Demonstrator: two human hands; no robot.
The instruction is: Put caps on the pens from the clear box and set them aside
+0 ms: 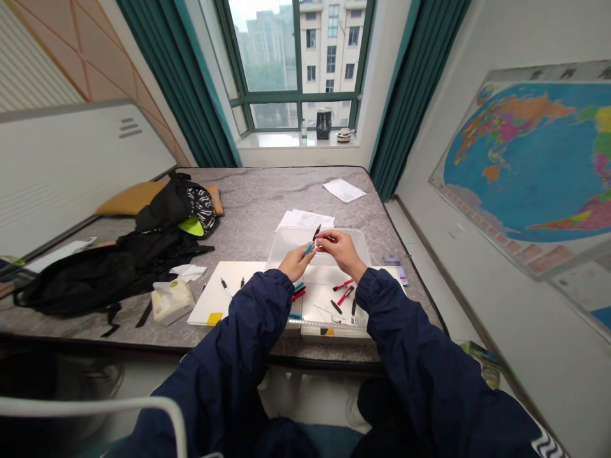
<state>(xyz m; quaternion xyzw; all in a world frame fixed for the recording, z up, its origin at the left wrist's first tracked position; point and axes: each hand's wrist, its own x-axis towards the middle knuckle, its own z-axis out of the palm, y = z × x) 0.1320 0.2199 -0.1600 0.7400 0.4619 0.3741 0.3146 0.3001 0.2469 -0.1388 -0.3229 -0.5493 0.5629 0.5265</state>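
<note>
My left hand (296,261) is closed around a teal pen part (309,249), held up over the white surface. Close against it, my right hand (340,247) has its thumb and fingers pinched together. At its fingertips a dark pen part (317,231) points upward; whether it joins the teal part, and which hand bears it, I cannot tell. Below my hands lie red pen parts (344,295), black pen parts (336,307) and, beside my left sleeve, several red, black and teal pieces (298,291). A clear plastic bin (356,240) stands just behind my hands.
Left of my arms are a white board (252,270) with pens on it, a tissue pack (172,302) and a black backpack (95,273). Papers (305,219) lie behind the bin, and another sheet (344,189) lies farther back on the grey mattress (267,184).
</note>
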